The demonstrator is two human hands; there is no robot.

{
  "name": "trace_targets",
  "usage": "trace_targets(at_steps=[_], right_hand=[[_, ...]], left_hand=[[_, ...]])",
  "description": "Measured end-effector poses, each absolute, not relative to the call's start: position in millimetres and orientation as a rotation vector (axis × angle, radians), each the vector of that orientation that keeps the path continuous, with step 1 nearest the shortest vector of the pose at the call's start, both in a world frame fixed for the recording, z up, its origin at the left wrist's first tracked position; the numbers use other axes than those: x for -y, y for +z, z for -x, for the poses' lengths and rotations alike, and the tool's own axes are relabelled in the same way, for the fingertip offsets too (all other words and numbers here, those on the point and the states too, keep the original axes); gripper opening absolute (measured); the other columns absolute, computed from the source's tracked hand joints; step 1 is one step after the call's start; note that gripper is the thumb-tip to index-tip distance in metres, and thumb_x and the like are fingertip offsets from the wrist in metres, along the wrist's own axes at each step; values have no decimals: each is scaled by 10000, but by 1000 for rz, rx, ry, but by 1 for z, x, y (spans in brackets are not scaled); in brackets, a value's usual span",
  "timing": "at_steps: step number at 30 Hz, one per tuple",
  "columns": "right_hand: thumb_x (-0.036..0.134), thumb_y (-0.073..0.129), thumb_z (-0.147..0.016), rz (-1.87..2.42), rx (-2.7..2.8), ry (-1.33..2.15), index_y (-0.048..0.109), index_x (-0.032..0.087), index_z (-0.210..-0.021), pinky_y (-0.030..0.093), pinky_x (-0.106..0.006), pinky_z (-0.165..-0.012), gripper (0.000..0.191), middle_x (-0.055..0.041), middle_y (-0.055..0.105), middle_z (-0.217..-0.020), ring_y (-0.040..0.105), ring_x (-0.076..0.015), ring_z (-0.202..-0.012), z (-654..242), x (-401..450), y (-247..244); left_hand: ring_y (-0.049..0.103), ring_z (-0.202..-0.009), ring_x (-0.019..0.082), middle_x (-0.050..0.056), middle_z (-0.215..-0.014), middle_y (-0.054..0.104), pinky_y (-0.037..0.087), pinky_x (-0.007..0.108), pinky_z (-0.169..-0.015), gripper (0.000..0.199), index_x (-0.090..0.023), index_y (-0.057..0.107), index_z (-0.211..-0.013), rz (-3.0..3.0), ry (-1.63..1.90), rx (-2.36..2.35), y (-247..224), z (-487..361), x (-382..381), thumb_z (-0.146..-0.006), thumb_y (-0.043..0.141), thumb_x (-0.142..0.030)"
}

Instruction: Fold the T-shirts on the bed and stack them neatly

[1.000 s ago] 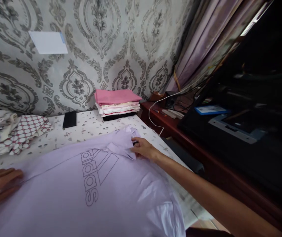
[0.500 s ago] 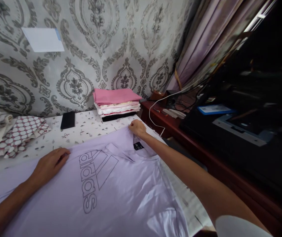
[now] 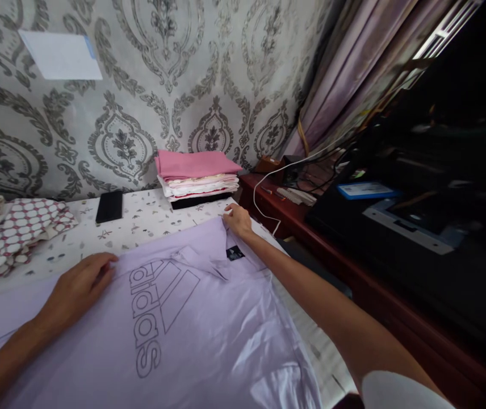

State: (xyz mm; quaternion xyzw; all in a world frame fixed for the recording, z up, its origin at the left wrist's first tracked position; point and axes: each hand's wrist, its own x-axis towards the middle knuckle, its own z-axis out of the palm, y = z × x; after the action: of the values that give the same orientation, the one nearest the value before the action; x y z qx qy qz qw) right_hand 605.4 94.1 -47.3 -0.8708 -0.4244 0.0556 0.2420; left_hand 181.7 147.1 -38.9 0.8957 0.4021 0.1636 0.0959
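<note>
Now your right hand (image 3: pixel 238 220) pinches the lilac shirt (image 3: pixel 209 318); your left hand (image 3: pixel 79 284) touches it, grip unclear; uneven pulling could crease it between them.

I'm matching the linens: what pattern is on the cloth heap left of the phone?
The nearest cloth has off-white rounded shapes outlined in dull red, in the head view.

Black phone (image 3: pixel 109 207) lies flat on patterned sheet (image 3: pixel 138 218). White paper (image 3: pixel 62 55) on wall (image 3: pixel 209 74), above-left of phone. Well right of phone: dark red desk (image 3: pixel 289 208), white cable (image 3: pixel 255 196), blue-rimmed item (image 3: pixel 364 190). Purple curtain (image 3: pixel 336 85) up-right of phone.
</note>
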Motion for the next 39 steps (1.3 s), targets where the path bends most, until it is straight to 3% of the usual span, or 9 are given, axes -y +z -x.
trace_targets(at_steps=[3, 9, 12, 20, 26, 29, 33, 36, 39], right_hand=[[114, 472, -890, 2325, 1236, 156, 670, 202, -1203, 468, -247, -795, 380, -52, 736, -1025, 653, -176, -934, -613, -93, -46], [84, 635, -784, 2239, 1427, 276, 744, 200, -1095, 464, -210, -765, 350, -31, 738, -978, 642, -150, -868, -617, -97, -46], [102, 624, -795, 2242, 1415, 282, 768, 202, -980, 456, -216, -746, 255, -22, 736, -923, 635, -149, -833, -616, -100, -47], [38, 482, -834, 2213, 1311, 197, 736, 141, -1050, 470, -278, -867, 349, -86, 724, -998, 645, -182, -927, -604, -93, -39], [312, 503, -966, 1661, 1675, 494, 718, 207, -1098, 499, -325, -912, 273, -66, 724, -1100, 656, -207, -1026, -555, -31, -21], [427, 630, -914, 1426, 1838, 691, 676, 272, -1228, 468, -415, -1015, 354, -64, 695, -1232, 627, -253, -1151, -535, 7, -20], [366, 738, -835, 1490, 2013, 542, 662, 254, -1269, 438, -511, -1054, 455, -115, 673, -1252, 584, -310, -1195, -522, 29, -33], [262, 582, -925, 1518, 2116, 390, 700, 248, -1179, 464, -522, -1000, 280, -124, 696, -1172, 599, -302, -1126, -517, 28, -43], [168, 462, -937, 1498, 2181, 308, 725, 240, -1042, 491, -509, -927, 293, -121, 720, -1070, 622, -293, -1031, -516, 24, -45]], left_hand=[[644, -983, 253, 74, -1103, 681, 526, 364, -830, 359, -231, 608, -1160, -2702, 580, -968, -27, -217, -131, -977, 393, -454], [508, -1266, 277, 124, -1380, 569, 421, 488, -1059, 455, -222, 496, -1372, -2919, 521, -304, -23, -309, -100, -930, 424, -143], [516, -1215, 279, 129, -1296, 592, 396, 508, -1059, 557, -204, 455, -1409, -2959, 448, -235, -31, -334, -93, -869, 462, -70], [516, -941, 265, 102, -975, 590, 465, 428, -819, 131, -172, 583, -934, -3076, 294, -362, -27, -339, -81, -914, 472, -105], [552, -883, 245, 101, -943, 622, 509, 377, -704, 243, -185, 558, -959, -3081, 316, -505, -30, -335, -64, -984, 328, -110], [596, -867, 222, 85, -941, 658, 513, 357, -688, 262, -206, 570, -976, -2914, 382, -560, -26, -330, -53, -1020, 314, -173], [628, -836, 164, 28, -929, 682, 510, 312, -748, 164, -219, 576, -953, -2595, 368, -462, -17, -309, -44, -1004, 421, -211], [623, -827, 164, 25, -903, 676, 496, 307, -747, 183, -218, 590, -937, -2546, 387, -481, -13, -277, -45, -1001, 420, -244], [627, -846, 170, 46, -945, 688, 491, 304, -753, 238, -218, 607, -979, -2551, 423, -661, -11, -229, -59, -1000, 383, -294]])
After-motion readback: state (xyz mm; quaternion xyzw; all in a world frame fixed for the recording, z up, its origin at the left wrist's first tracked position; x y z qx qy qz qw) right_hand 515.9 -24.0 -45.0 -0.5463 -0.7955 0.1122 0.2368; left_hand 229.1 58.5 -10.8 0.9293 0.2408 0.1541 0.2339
